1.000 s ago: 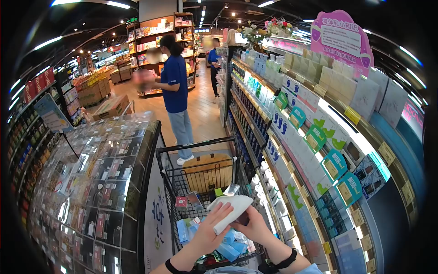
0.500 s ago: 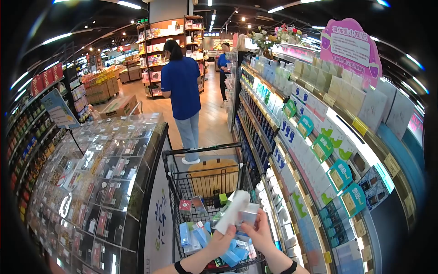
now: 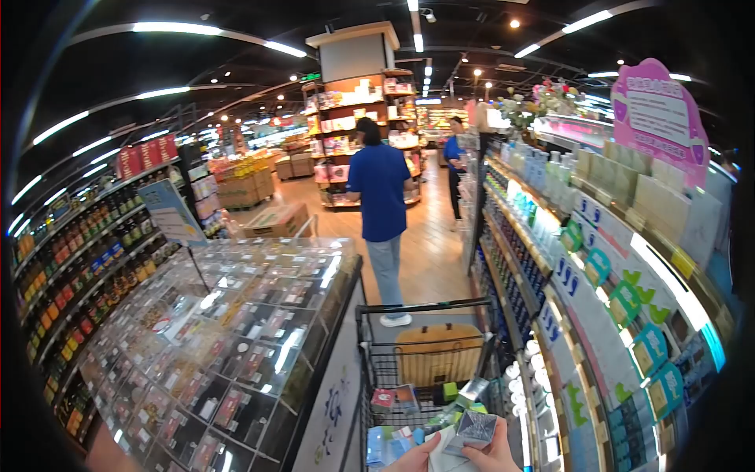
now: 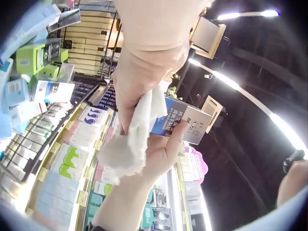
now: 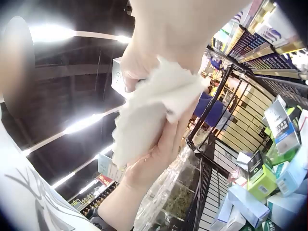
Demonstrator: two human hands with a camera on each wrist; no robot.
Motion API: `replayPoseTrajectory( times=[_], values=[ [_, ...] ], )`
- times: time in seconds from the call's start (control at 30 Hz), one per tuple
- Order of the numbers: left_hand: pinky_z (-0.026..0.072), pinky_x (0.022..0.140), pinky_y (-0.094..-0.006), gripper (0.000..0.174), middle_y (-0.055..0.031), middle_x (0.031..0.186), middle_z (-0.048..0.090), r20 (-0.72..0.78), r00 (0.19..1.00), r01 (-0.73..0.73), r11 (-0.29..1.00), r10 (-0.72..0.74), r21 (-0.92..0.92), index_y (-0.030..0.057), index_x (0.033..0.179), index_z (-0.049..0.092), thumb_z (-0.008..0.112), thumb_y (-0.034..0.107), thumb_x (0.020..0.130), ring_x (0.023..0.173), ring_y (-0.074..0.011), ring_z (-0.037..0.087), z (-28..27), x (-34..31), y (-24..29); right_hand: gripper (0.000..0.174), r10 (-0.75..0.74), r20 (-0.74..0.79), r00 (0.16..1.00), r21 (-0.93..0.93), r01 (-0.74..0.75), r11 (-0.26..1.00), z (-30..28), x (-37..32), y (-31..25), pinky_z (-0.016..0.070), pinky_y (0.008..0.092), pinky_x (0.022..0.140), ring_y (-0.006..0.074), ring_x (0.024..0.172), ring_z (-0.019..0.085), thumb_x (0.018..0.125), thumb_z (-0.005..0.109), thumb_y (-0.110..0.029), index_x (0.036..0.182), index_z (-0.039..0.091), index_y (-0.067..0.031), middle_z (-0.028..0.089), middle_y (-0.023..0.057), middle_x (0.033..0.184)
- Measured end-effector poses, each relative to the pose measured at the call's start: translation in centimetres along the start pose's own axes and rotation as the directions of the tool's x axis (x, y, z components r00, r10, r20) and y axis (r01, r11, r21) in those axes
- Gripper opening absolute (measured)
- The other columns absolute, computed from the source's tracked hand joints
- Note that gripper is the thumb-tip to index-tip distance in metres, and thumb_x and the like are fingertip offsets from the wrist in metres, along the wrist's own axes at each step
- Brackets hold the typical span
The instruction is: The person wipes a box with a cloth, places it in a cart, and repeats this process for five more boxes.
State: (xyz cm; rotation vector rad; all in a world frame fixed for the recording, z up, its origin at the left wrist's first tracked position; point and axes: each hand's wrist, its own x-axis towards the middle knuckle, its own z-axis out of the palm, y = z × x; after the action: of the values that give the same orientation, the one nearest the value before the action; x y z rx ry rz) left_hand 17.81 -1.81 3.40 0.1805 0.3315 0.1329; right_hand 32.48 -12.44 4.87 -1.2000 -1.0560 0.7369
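Your left hand (image 3: 417,456) pinches a soft white sheet of cloth or paper (image 4: 126,151), and your right hand (image 3: 497,454) curls round a small silver-and-blue box (image 4: 190,121) right beside it. Both things are at the near end of a black wire shopping cart (image 3: 425,304) with blue, white and green boxes (image 5: 248,204) inside. Farther off stands a person in a blue shirt (image 3: 380,193).

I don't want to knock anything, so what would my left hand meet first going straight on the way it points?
Past the white cloth it pinches, your left hand would probably meet the box in your right hand first; the depth between them is hard to judge.
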Motion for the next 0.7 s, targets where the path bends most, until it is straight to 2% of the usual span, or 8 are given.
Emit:
replayPoseTrajectory(
  times=[0.07, 0.1, 0.17, 0.2, 0.33, 0.43, 0.57, 0.7],
  values=[
    [0.0425, 0.094, -0.0405, 0.05, -0.0145, 0.115, 0.058, -0.025, 1.0, -0.001, 1.0, 0.001, -0.02, 0.0004, 0.12, 0.05, 0.048, 0.04, 0.09, 0.104, -0.0279, 0.056, -1.0, -1.0, 1.1, 0.068, 0.152, 0.077, 0.985, -0.174, -0.137, 0.975, 1.1, 0.8, -1.9, 0.0397, 0.0343, 0.093, 0.0216, 0.11, 0.047, 0.077, 0.061, -0.001, 0.131, 0.02, 0.0005, 0.04, 0.0137, 0.124],
    [0.0425, 0.094, -0.0405, 0.05, -0.0145, 0.115, 0.058, -0.04, 0.999, -0.013, 1.0, 0.012, -0.018, 0.0004, 0.12, 0.05, 0.048, 0.04, 0.09, 0.104, -0.0279, 0.056, -1.5, -1.5, 1.6, 0.068, 0.152, 0.088, 0.984, -0.16, -0.136, 0.978, 1.8, 1.2, -2.8, 0.0397, 0.0343, 0.093, 0.0216, 0.11, 0.047, 0.077, 0.061, -0.001, 0.131, 0.02, 0.0005, 0.04, 0.0137, 0.124],
    [0.0425, 0.094, -0.0409, 0.049, -0.0148, 0.115, 0.058, -0.155, 0.988, -0.027, 0.997, 0.016, -0.068, -0.0001, 0.119, 0.05, 0.047, 0.039, 0.09, 0.104, -0.0282, 0.056, -2.1, -2.5, 2.1, 0.068, 0.22, 0.099, 0.97, -0.384, -0.167, 0.908, 2.5, 1.6, -3.3, 0.0384, 0.0345, 0.094, 0.0237, 0.112, 0.046, 0.076, 0.065, -0.005, 0.13, 0.024, 0.0013, 0.039, 0.0152, 0.126],
    [0.0424, 0.095, -0.0408, 0.049, -0.0152, 0.116, 0.057, -0.18, 0.983, -0.044, 0.997, 0.031, -0.067, -0.0001, 0.12, 0.05, 0.047, 0.039, 0.091, 0.104, -0.0288, 0.056, -2.3, -3.0, 2.3, 0.068, 0.096, 0.091, 0.991, -0.318, -0.062, 0.946, 2.4, 1.1, 0.3, 0.0383, 0.0348, 0.094, 0.0246, 0.112, 0.045, 0.076, 0.067, -0.007, 0.129, 0.025, 0.0017, 0.04, 0.0154, 0.126],
    [0.0432, 0.092, -0.0382, 0.047, -0.013, 0.114, 0.058, -0.204, 0.975, -0.082, 0.996, 0.084, 0.016, 0.0008, 0.122, 0.049, 0.045, 0.037, 0.093, 0.102, -0.0259, 0.056, -3.1, -4.1, 2.7, 0.068, 0.21, 0.049, 0.976, -0.046, -0.208, 0.977, 4.2, 2.1, -0.6, 0.0399, 0.0338, 0.093, 0.0226, 0.113, 0.045, 0.076, 0.068, -0.005, 0.129, 0.026, 0.0028, 0.044, 0.0145, 0.123],
    [0.0435, 0.091, -0.0375, 0.045, -0.0123, 0.113, 0.058, -0.261, 0.946, -0.13, 0.962, 0.194, 0.241, 0.0011, 0.122, 0.049, 0.044, 0.036, 0.093, 0.101, -0.0249, 0.056, -3.0, -4.1, 2.5, 0.068, 0.171, -0.016, 0.985, -0.053, -0.172, 0.984, 5.0, 2.5, 0.8, 0.0429, 0.0324, 0.091, 0.0211, 0.109, 0.05, 0.074, 0.069, -0.004, 0.127, 0.028, 0.0027, 0.049, 0.0131, 0.117],
    [0.0439, 0.09, -0.0366, 0.044, -0.0113, 0.111, 0.059, -0.302, 0.891, -0.141, 0.839, 0.339, 0.526, 0.0015, 0.122, 0.049, 0.044, 0.035, 0.093, 0.099, -0.0234, 0.056, -2.7, -4.0, 1.9, 0.068, 0.265, -0.014, 0.964, 0.05, -0.264, 0.963, 6.5, 3.5, -2.8, 0.0472, 0.0302, 0.085, 0.019, 0.101, 0.055, 0.073, 0.071, -0.003, 0.126, 0.029, 0.0031, 0.052, 0.0129, 0.113],
    [0.0443, 0.088, -0.0357, 0.043, -0.0104, 0.109, 0.059, -0.287, 0.83, -0.102, 0.637, 0.477, 0.764, 0.0018, 0.122, 0.049, 0.044, 0.033, 0.094, 0.098, -0.022, 0.056, -2.3, -4.1, 1.4, 0.067, 0.416, -0.087, 0.905, 0.326, -0.368, 0.871, 6.3, 4.1, -2.7, 0.0476, 0.0322, 0.085, 0.0187, 0.102, 0.054, 0.073, 0.071, -0.002, 0.126, 0.03, 0.0033, 0.053, 0.0124, 0.112]
  ],
)
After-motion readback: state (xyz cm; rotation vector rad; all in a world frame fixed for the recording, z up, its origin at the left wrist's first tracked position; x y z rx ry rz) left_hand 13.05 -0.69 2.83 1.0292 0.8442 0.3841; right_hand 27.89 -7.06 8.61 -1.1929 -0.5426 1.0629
